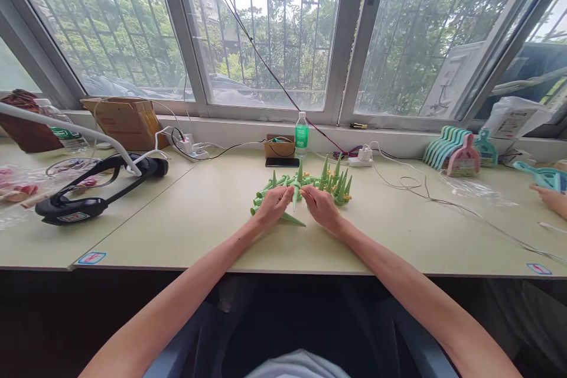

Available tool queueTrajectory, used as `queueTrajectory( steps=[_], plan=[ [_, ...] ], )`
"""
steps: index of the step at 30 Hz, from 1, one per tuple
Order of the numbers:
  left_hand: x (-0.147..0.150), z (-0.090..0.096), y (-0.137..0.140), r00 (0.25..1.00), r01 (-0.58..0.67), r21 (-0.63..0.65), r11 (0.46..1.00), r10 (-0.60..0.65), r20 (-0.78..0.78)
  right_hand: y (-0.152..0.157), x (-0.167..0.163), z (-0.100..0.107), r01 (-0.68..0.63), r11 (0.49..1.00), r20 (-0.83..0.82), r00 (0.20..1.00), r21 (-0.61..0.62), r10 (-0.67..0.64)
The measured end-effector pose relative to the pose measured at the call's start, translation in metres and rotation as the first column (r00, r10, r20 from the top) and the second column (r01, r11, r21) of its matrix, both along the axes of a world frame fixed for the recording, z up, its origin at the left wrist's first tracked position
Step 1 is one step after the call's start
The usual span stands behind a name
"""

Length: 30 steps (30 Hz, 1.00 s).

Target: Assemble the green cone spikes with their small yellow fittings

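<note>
Over the middle of the table, my left hand [273,205] is closed on a pointed green cone-shaped plastic piece [295,196], whose tip points down toward me. From the other side my right hand [322,208] comes close to the same piece, its fingers pinched together; what is between them is too small to make out. Behind and beside both hands lie several more green pointed pieces [342,188], some standing upright, with small orange-yellow parts among them. One loose green spike [293,220] lies flat just below my left hand. My fingers partly hide the pile.
A phone [282,162], a small cardboard box [280,146] and a green-labelled bottle [302,134] stand behind the pile. Black headgear [95,192] lies left. At right are cables [427,192], small dustpan sets [460,150] and another person's hand [551,199].
</note>
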<state>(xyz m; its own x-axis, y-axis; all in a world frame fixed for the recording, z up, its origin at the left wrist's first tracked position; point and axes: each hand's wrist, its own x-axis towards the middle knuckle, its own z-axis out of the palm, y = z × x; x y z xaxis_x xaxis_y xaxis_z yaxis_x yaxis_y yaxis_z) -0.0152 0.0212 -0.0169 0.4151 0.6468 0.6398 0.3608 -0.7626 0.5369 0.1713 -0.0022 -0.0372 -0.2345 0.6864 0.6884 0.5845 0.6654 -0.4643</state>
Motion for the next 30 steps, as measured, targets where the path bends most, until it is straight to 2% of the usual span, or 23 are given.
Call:
queueTrajectory(
  steps=[8, 14, 23, 30],
  plan=[
    [-0.002, -0.0005, 0.0012, 1.0, 0.004, -0.011, 1.0, -0.005, -0.029, 0.0011, 0.0026, -0.0007, -0.064, 0.998, -0.032, 0.997, 0.008, 0.064],
    [-0.0031, -0.0001, 0.0001, 0.998, 0.03, 0.005, 1.0, -0.03, -0.051, 0.0038, 0.0048, -0.0037, -0.049, 0.999, -0.026, 0.998, -0.014, 0.049],
    [-0.003, -0.0004, -0.0013, 0.998, 0.022, 0.143, 0.989, -0.013, -0.061, 0.0028, 0.0049, -0.0019, -0.066, 0.998, -0.046, 0.997, -0.025, 0.065],
    [-0.0029, -0.0012, -0.0004, 0.998, 0.045, 0.199, 0.979, -0.036, -0.052, 0.0016, 0.0037, 0.0, -0.07, 0.996, -0.061, 0.996, -0.06, 0.067]
  ],
)
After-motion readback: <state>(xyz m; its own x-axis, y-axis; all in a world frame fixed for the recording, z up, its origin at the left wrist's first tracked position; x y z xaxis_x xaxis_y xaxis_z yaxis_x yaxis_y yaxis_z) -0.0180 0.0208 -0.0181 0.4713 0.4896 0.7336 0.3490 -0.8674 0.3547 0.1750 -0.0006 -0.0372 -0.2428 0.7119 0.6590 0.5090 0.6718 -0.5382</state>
